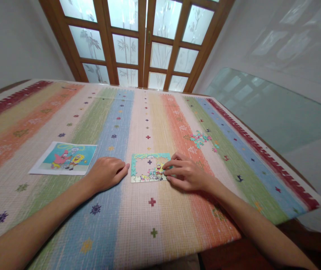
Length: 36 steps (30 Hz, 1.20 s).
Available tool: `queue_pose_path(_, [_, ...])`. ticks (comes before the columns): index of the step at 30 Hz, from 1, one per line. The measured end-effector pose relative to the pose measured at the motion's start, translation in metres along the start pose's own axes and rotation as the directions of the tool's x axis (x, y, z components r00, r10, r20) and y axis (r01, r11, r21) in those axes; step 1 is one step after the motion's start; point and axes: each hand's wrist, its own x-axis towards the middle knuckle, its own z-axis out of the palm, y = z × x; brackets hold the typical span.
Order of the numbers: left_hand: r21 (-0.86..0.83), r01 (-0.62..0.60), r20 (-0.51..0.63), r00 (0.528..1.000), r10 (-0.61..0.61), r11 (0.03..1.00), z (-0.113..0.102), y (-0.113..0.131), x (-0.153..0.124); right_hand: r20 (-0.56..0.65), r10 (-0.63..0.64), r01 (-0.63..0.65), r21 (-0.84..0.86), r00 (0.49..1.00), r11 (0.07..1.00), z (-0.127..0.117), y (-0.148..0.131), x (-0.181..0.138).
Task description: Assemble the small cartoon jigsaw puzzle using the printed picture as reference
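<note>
A small, partly assembled jigsaw puzzle (146,157) lies on the striped tablecloth (137,217), its border joined and its middle partly open. My right hand (184,172) rests at the puzzle's right edge, fingers together and pressing on a piece at the inner right side. My left hand (106,173) lies palm down on the cloth just left of the puzzle, fingers loosely curled, holding nothing visible. A printed reference picture (64,158) of cartoon characters lies further left.
Several loose puzzle pieces (201,139) are scattered on the cloth beyond my right hand. The table's right edge (275,157) runs diagonally. A wooden glazed door (146,41) stands behind the table. A glass sheet (275,108) leans by the right wall.
</note>
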Motion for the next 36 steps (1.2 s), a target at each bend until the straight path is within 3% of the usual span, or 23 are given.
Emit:
queue_pose_path(15, [-0.041,0.021,0.014,1.000,-0.021,0.999,-0.003,0.001,0.000,0.102,0.021,-0.015,-0.056,0.995,0.998,-0.002,-0.003,-0.001])
queue_pose_path(31, [-0.051,0.027,0.020,0.999,-0.026,0.998,-0.003,0.001,0.000,-0.002,0.026,-0.026,0.060,1.000,0.998,0.005,0.002,-0.002])
queue_pose_path(36, [-0.029,0.024,0.021,0.999,-0.024,0.999,-0.003,0.001,0.000,-0.117,0.096,-0.085,0.097,0.988,0.992,0.002,0.009,-0.003])
